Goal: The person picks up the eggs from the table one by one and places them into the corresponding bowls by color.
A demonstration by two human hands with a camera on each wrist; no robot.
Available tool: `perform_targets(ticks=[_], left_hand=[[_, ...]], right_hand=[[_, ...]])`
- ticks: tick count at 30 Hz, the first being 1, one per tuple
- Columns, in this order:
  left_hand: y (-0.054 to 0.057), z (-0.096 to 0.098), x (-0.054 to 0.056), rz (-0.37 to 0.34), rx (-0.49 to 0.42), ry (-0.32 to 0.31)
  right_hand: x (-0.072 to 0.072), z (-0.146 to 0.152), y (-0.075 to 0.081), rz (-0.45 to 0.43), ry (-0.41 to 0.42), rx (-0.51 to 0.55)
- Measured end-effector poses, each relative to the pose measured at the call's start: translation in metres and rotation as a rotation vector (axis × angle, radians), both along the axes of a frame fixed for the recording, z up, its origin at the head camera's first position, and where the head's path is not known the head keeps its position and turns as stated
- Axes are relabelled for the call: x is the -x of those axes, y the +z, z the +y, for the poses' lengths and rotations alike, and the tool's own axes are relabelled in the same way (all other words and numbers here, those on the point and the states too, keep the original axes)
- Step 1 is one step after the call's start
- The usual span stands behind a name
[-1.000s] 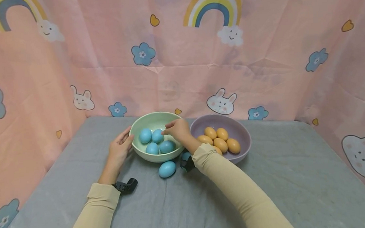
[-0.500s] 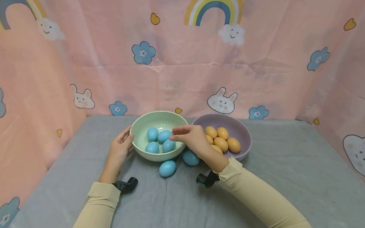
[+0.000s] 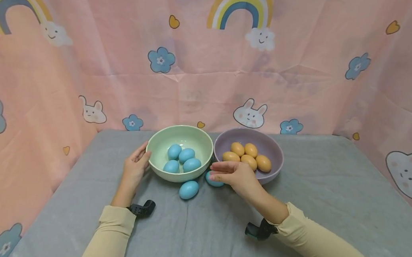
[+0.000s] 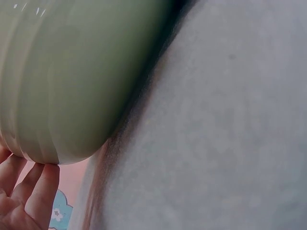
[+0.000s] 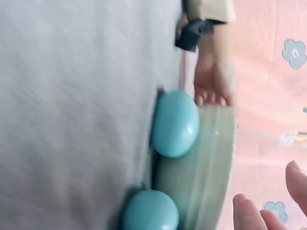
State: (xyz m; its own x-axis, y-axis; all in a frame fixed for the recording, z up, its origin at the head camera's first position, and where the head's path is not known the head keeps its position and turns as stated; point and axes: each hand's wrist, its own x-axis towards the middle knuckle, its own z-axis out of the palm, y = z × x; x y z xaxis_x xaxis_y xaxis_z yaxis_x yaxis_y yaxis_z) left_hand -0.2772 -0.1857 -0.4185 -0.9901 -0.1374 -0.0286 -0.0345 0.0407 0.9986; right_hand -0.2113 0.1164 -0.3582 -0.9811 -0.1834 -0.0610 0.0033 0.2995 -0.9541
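Note:
A pale green bowl [image 3: 196, 139] holding several blue eggs [image 3: 186, 155] stands mid-table. My left hand [image 3: 132, 173] rests its extended fingers against the bowl's left side; in the left wrist view its fingertips [image 4: 44, 184] press the outer wall. One blue egg [image 3: 189, 190] lies in front of the bowl, and another blue egg [image 3: 213, 181] is at its front right, partly covered by my right hand [image 3: 243, 181]. That hand hovers over this egg and the front of the purple bowl [image 3: 275, 155], holding nothing. Its thumb and fingers are spread apart in the right wrist view.
Several orange-tan eggs [image 3: 251, 150] sit in the purple bowl, right beside the green one. A grey cloth [image 3: 340, 198] covers the table. Behind and at both sides hangs a pink printed curtain [image 3: 203, 93].
My right hand has withdrawn from inside the green bowl to the right and toward me. Blue eggs in the bowl have rolled slightly and settled. The left hand stays at the rim.

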Motion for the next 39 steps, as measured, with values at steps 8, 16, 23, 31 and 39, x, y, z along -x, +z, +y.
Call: perform_targets(ticks=[8,16,23,31,39], left_hand=[[-0.002,-0.001,0.001,0.015,-0.017,-0.013],[-0.002,0.0,0.0,0.018,-0.026,-0.011],[-0.001,-0.001,-0.001,0.014,-0.019,-0.011],[0.001,0.0,-0.003,0.004,-0.024,-0.012],[-0.001,-0.001,-0.001,0.021,-0.016,-0.017]], right_hand=[[-0.018,0.009,-0.017,-0.054,-0.054,0.013],[-0.027,0.014,-0.03,-0.105,-0.118,0.006],[-0.032,0.016,-0.04,-0.143,-0.167,0.063],[-0.029,0.012,-0.049,-0.14,-0.18,0.135],[-0.026,0.005,-0.051,-0.152,-0.207,0.134]])
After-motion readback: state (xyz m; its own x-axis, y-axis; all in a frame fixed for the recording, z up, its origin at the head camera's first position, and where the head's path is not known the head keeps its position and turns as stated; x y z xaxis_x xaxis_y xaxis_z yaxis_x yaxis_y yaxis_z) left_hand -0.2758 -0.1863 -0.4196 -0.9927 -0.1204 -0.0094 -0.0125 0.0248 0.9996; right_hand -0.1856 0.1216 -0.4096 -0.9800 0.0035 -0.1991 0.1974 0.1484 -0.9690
